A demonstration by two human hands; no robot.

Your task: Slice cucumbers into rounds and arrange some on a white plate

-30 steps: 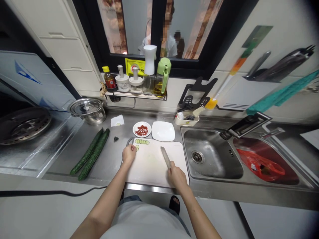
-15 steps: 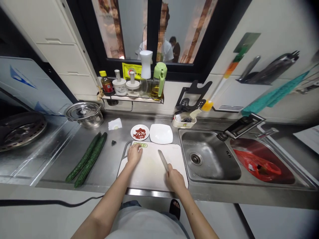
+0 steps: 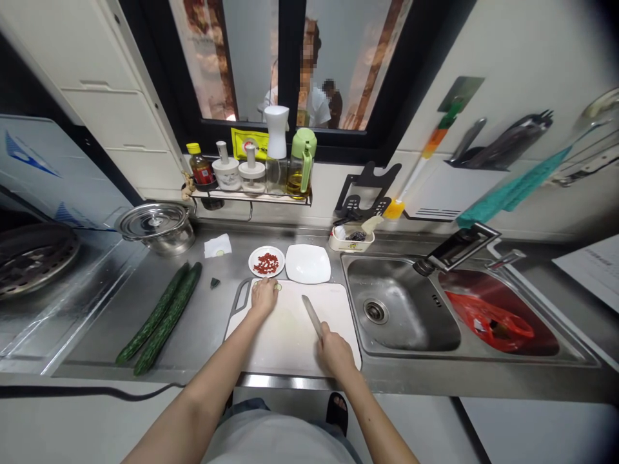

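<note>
My right hand (image 3: pixel 336 350) is closed around the handle of a kitchen knife (image 3: pixel 312 316), its blade pointing away over the white cutting board (image 3: pixel 300 357). At the board's far left, my left hand (image 3: pixel 264 298) lies over a row of thin cucumber slices, fingers curled down on them. Most of the row is hidden beneath the hand; one cucumber slice (image 3: pixel 278 287) shows at its right side. Just beyond the board stand a small plate of chopped red pieces (image 3: pixel 265 263) and a white square plate (image 3: pixel 308 264).
Two whole cucumbers (image 3: pixel 169 316) lie left of the board, near a dark green scrap (image 3: pixel 215 282) and a white paper (image 3: pixel 218 245). A lidded steel pot (image 3: pixel 159 229) stands behind them. To the right is a sink (image 3: pixel 406 309) with a red plastic bag (image 3: pixel 493 322).
My left hand has shifted onto the cucumber slices and covers more of them. The knife stays in my right hand, much as before. The whole view has tilted slightly.
</note>
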